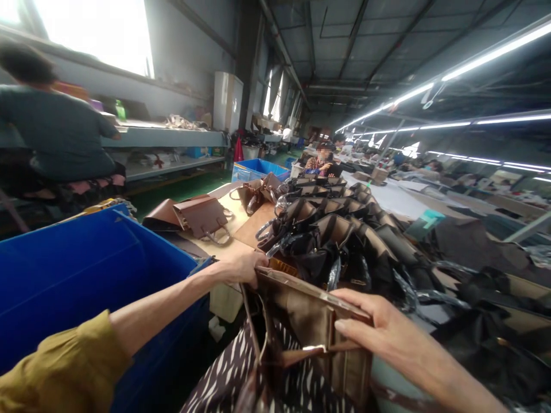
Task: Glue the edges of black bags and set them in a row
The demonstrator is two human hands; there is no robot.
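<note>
A brown handbag stands over my lap, against a dark patterned cloth. My left hand grips the bag's far left top corner, its fingers wrapped over the edge. On the right, my right hand pinches the top edge of the same bag, thumb on the near side and fingers behind. A strap with a shiny metal piece crosses the bag's near side. The bottom of the bag runs out of view.
Black handbags with plastic-wrapped handles crowd the table ahead. Brown handbags lie further left. A large blue bin stands at my left, another blue bin beyond the table. One co-worker sits at the left bench, another at the table's far end.
</note>
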